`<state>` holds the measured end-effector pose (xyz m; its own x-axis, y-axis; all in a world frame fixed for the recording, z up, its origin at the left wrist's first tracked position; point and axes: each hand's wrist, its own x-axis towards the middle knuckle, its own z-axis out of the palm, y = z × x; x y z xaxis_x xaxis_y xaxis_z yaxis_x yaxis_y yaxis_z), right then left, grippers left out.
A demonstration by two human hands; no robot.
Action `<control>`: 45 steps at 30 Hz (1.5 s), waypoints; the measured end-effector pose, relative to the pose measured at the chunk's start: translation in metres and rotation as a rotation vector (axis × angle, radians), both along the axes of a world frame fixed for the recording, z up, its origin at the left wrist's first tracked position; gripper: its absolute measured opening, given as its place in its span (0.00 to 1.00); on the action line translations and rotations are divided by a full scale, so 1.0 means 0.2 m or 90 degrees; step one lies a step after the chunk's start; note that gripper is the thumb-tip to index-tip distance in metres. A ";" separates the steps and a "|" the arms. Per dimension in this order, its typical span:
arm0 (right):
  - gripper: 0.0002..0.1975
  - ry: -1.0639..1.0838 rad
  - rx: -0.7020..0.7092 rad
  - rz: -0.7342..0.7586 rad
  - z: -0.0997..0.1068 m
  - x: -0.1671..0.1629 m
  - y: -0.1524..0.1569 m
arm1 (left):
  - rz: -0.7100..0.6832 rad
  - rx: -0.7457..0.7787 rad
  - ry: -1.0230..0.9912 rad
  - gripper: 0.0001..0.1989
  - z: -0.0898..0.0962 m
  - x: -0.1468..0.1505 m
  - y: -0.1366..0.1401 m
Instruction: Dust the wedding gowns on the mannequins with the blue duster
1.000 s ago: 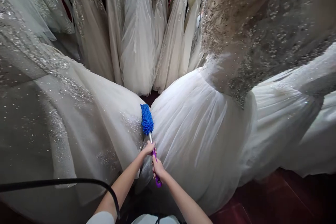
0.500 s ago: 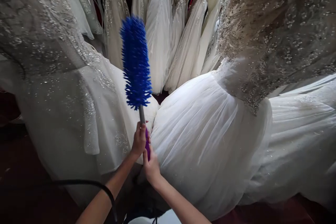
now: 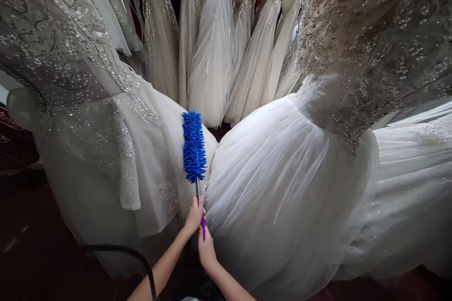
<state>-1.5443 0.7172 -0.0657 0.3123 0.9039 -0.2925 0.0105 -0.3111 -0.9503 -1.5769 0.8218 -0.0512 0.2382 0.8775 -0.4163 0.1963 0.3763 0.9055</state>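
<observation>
**Blue duster between two gowns**

We grip the purple handle of the fluffy blue microfibre duster [image 3: 194, 146] with both hands: our left hand [image 3: 195, 215] clenched high on the handle just below the metal shaft, our right hand [image 3: 205, 250] wrapped around the lower end. The duster stands nearly upright in the gap between the sequinned ivory gown [image 3: 106, 150] and the white pleated tulle skirt [image 3: 282, 188], its head touching the ivory fabric. A black cable [image 3: 116, 250] curves below our left arm.

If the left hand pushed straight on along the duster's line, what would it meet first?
The left hand grips the duster pointing up the gap between two gowns. It would likely brush the sparkly gown's skirt beside the blue head first, then the hanging dresses behind, though depth is unclear.
</observation>
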 end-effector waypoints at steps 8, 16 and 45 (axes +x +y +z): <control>0.29 -0.097 -0.174 -0.073 -0.21 0.22 -0.39 | -0.090 -0.209 -0.061 0.25 -0.28 0.25 -0.31; 0.37 -0.175 -0.144 -0.046 -0.11 0.25 -0.83 | -0.084 -0.155 -0.200 0.23 0.02 0.13 -0.78; 0.19 -0.742 0.016 0.450 0.15 -0.62 -0.18 | 0.427 -0.448 -0.403 0.09 -0.13 -1.26 -0.49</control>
